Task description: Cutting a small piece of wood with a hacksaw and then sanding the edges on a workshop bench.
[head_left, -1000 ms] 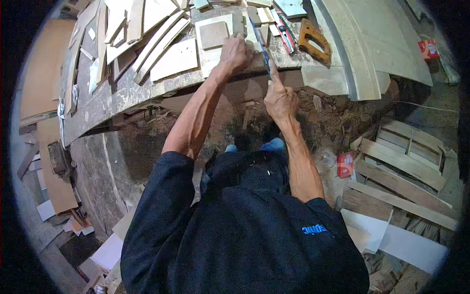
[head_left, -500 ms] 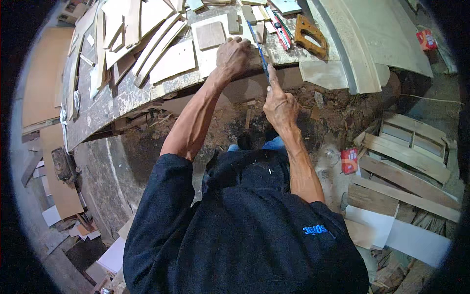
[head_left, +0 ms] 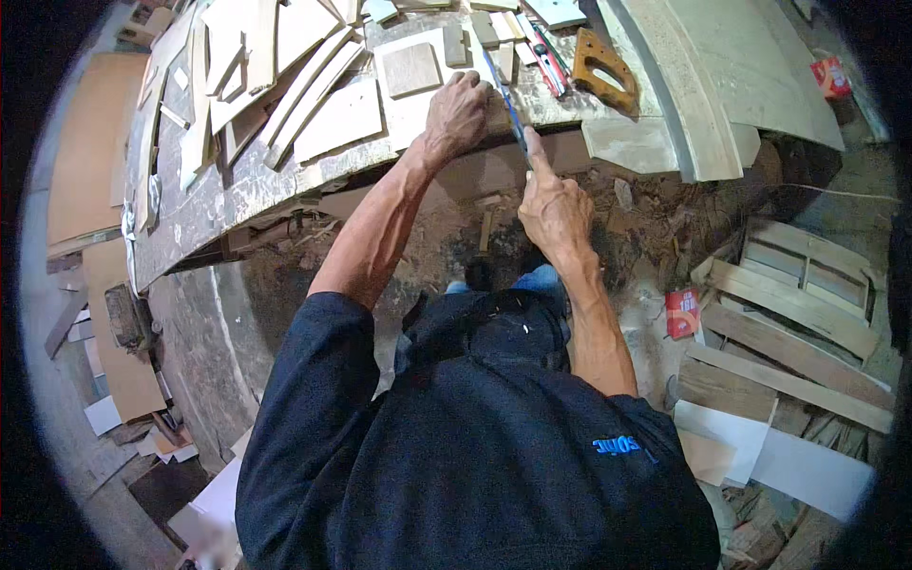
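My right hand (head_left: pixel 556 214) is closed round the near end of a blue blade (head_left: pixel 507 95), forefinger laid along it; the blade slants up and to the left, crossing the near edge of the worktop (head_left: pixel 195 233). My left hand (head_left: pixel 459 112) is just left of it, knuckles up and fingers curled down; I cannot tell whether they grip anything. Beyond that hand a square block (head_left: pixel 410 69) lies on a pale board (head_left: pixel 403 116), with a small block (head_left: pixel 456 45) beside it. Offcuts (head_left: pixel 505 62) crowd the blade's far end, and just right of them lie a red tool (head_left: pixel 548 71) and a wooden handle (head_left: pixel 605 74). A long panel (head_left: pixel 670 85) bounds that side. To my left, curved strips (head_left: pixel 306 92) and a flat board (head_left: pixel 337 121) take up much of the surface, more boards heaped behind. Down on the right, a red box (head_left: pixel 681 313) stands near a slatted frame (head_left: pixel 793 304) and white sheets (head_left: pixel 807 470).
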Demonstrator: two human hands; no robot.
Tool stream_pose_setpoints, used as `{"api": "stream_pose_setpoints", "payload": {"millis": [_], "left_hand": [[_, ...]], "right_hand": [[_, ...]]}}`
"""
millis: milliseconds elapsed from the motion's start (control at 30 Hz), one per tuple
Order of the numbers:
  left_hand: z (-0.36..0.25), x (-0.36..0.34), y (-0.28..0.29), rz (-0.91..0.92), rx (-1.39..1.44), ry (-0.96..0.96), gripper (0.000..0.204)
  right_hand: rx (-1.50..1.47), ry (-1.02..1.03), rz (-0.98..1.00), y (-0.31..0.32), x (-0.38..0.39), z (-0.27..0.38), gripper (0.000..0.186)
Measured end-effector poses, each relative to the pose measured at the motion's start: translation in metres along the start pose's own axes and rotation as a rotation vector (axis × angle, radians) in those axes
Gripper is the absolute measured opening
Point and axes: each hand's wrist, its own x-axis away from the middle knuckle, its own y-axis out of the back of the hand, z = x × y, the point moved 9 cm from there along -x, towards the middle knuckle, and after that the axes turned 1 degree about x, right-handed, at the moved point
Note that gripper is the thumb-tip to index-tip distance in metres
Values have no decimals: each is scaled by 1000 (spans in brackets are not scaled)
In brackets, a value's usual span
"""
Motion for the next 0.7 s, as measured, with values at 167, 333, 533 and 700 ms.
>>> {"api": "stream_pose_setpoints", "payload": {"millis": [167, 333, 533, 700], "left_hand": [[3, -3, -2, 54, 35, 30, 23], [0, -7, -11, 122, 8, -70, 26], [3, -5, -16, 19, 84, -140, 24], [10, -8, -15, 94, 63, -68, 26]], "right_hand": [[70, 3, 34, 11, 15, 5, 65], [46, -56, 94, 12, 14, 5, 65], [12, -50, 108, -3, -20, 3, 64], [-12, -40, 110, 13, 22, -2, 63]]}}
